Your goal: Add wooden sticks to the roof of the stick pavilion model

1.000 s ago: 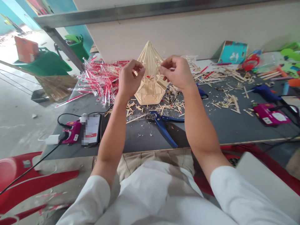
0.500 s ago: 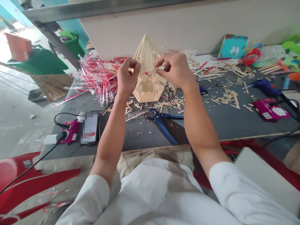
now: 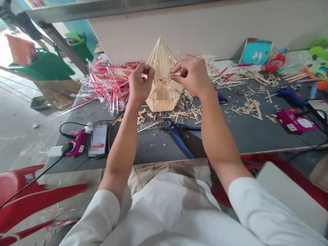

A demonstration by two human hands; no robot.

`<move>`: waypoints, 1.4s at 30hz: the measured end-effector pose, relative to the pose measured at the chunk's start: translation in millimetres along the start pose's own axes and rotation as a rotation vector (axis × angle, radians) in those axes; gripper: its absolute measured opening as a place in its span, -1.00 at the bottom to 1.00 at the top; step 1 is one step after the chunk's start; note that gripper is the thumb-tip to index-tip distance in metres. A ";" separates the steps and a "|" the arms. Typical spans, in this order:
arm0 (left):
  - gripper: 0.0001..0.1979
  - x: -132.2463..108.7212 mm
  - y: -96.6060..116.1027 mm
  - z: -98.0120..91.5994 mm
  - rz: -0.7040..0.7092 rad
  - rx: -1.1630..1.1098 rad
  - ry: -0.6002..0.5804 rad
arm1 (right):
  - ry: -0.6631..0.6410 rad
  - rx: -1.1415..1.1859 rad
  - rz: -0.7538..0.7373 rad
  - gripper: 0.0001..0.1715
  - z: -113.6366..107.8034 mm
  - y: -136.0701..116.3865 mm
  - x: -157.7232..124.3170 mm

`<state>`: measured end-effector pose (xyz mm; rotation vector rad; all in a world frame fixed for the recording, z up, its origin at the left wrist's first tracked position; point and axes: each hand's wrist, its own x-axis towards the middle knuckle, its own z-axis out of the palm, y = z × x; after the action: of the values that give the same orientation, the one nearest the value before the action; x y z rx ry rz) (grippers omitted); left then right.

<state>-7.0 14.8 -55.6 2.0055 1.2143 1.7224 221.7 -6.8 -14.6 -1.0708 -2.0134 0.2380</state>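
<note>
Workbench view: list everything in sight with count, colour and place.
Table: one, dark grey, under everything below.
Stick pyramid model: one, pale wood, upright mid-table.
Plastic tubes: a heap, red and clear, left of the model.
Wood offcuts: many, pale, scattered right of the model.
Cutters: one pair, blue, in front of the model.
Glue gun: one, blue, far right.
Power units: two, magenta, at left and right.
Phone: one, black, screen blurred, front left.
Bins: two, green, beyond the table's left.
Broom: one, straw, left of the table.
Chair: one, red, lower left.
Left hand: one, bare, at the model's left.
Right hand: one, bare, at the model's right.
Sleeves: two, white, bottom.
</note>
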 end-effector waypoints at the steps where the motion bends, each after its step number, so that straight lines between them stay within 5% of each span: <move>1: -0.86 0.2 -0.9 0.3 0.012 0.011 0.001 | 0.001 -0.004 0.001 -0.84 -0.1 0.0 -0.3; 11: -0.80 -0.2 -0.4 0.3 -0.020 -0.019 -0.009 | -0.012 -0.013 0.024 -0.81 -2.7 -5.1 -1.9; 20: -0.56 -0.5 1.4 -0.7 -0.039 0.017 -0.086 | 0.003 -0.003 -0.004 -0.74 -1.1 -0.7 -0.7; 42: -0.61 1.1 -5.4 -4.1 -0.023 -0.042 -0.056 | -0.024 0.019 0.011 -0.53 -8.2 -7.3 -2.4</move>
<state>-13.1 17.6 -57.1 1.9940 1.1695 1.6551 224.1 -14.8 -7.1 -1.0719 -2.0228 0.2769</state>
